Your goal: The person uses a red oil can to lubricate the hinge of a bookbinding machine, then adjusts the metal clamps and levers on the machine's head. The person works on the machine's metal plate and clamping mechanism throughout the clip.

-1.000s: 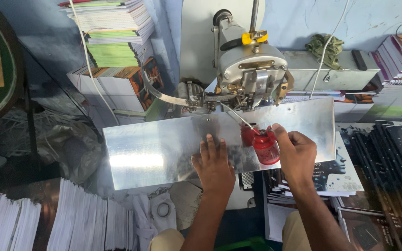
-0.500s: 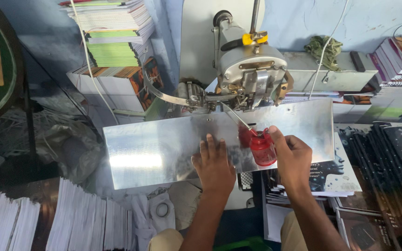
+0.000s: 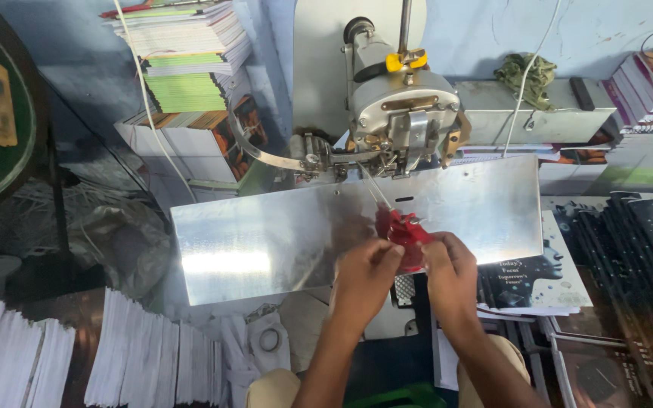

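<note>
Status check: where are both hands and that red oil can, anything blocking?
Left hand and right hand both gripping the red oil can. Its thin spout angles up toward the machine head. Metal plate beneath; nothing in the way.

A metal plate (image 3: 266, 242) lies across the middle, in front of the machine (image 3: 402, 113), whose head hangs over the plate's rear edge. A small oil can (image 3: 402, 234) sits on the plate's near edge, its thin spout pointing up and back toward the machine head. The left hand (image 3: 364, 276) and right hand (image 3: 451, 268) meet at the can, one on each side, fingers touching it. Behind the plate to the left stands a stack of books (image 3: 183, 68). A cloth (image 3: 527, 72) lies on a ledge right of the machine. Booklets (image 3: 629, 257) lie right of the plate, one partly under its corner. Bundles of paper (image 3: 137, 355) stand left of the forearms.
</note>
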